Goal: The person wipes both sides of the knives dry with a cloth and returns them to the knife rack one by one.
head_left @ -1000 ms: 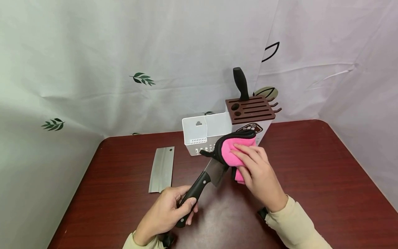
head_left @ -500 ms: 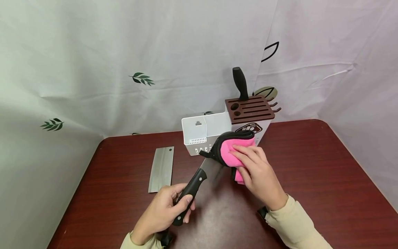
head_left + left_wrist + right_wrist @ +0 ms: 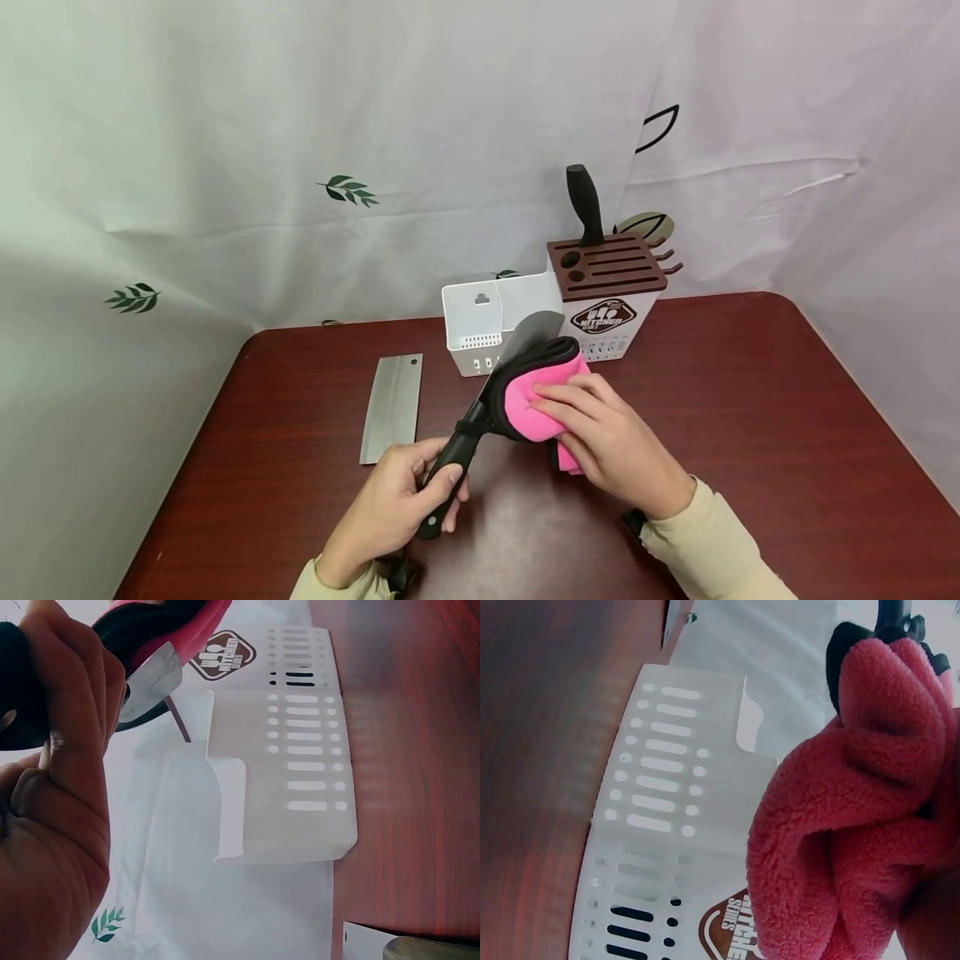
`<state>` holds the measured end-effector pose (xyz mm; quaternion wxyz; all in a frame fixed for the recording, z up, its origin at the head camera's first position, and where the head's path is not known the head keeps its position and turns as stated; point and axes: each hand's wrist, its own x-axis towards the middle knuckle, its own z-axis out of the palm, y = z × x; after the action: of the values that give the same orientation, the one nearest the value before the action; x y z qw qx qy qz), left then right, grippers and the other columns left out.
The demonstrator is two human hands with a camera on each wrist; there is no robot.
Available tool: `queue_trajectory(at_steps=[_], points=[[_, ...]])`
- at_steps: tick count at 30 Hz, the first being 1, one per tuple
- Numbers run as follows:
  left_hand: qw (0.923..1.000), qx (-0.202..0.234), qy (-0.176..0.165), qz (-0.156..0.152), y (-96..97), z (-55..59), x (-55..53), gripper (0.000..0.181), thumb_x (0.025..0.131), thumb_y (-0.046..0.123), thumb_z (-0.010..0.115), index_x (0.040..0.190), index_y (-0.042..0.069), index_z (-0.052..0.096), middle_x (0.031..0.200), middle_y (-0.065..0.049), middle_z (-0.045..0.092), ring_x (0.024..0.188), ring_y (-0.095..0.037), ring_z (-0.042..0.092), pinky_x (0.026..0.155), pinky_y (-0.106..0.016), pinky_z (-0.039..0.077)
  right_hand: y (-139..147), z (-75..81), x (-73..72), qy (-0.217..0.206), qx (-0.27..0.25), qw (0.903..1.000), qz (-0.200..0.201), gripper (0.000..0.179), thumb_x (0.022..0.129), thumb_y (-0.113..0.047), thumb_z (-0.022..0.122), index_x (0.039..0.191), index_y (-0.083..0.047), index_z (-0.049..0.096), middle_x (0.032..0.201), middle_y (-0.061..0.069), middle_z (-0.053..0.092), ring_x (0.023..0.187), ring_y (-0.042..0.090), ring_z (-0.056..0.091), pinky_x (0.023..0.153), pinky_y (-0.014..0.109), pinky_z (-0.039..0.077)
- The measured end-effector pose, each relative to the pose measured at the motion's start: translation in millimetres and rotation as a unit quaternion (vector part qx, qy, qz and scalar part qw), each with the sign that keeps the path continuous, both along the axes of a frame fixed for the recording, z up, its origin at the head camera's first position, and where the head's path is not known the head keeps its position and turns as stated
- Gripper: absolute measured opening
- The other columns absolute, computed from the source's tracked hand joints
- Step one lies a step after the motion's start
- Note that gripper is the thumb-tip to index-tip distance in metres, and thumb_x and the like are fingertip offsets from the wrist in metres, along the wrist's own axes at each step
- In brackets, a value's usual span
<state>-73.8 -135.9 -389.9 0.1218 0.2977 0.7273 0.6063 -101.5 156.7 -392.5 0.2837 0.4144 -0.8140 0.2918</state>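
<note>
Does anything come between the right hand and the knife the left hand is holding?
Yes, the pink cloth: the right hand holds it, and in the head view it overlaps part of the knife, leaving the blade's far end uncovered.

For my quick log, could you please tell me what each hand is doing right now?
Left hand: closed, holding the broad steel knife with a black handle.
Right hand: closed, holding the pink plush cloth with black edging.

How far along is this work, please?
Seemingly done: curved black handle standing in the brown-and-white block. In hand: left hand grips a black-handled steel knife; right hand holds pink cloth against it. Perhaps left: rectangular steel cleaver lying on the reddish table.
</note>
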Motion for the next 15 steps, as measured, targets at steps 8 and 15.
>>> queue_trajectory(at_steps=[8,15], points=[[0.9999,0.002,-0.011,-0.002,1.2,-0.9,0.2,0.018,0.104,0.003,0.051,0.091,0.006,0.062,0.062,-0.005,0.064,0.049,-0.015,0.063,0.046,-0.031,0.051,-4.1,-0.1,0.6,0.019,-0.005,0.9995,0.026,0.038,0.107,-0.017,0.038,0.130,-0.005,0.066,0.127,0.005,0.066,0.109,0.025,0.055,0.109,0.034,0.033],[1.0000,-0.001,-0.008,-0.004,4.1,-1.1,1.6,0.018,0.103,0.003,0.052,0.089,0.007,0.063,0.061,-0.004,0.063,0.050,-0.013,0.063,0.047,-0.030,0.051,-9.1,-0.2,0.1,0.055,-0.033,0.9968,0.048,0.034,0.107,-0.013,0.042,0.127,-0.003,0.068,0.126,0.008,0.067,0.108,0.028,0.056,0.105,0.034,0.037]])
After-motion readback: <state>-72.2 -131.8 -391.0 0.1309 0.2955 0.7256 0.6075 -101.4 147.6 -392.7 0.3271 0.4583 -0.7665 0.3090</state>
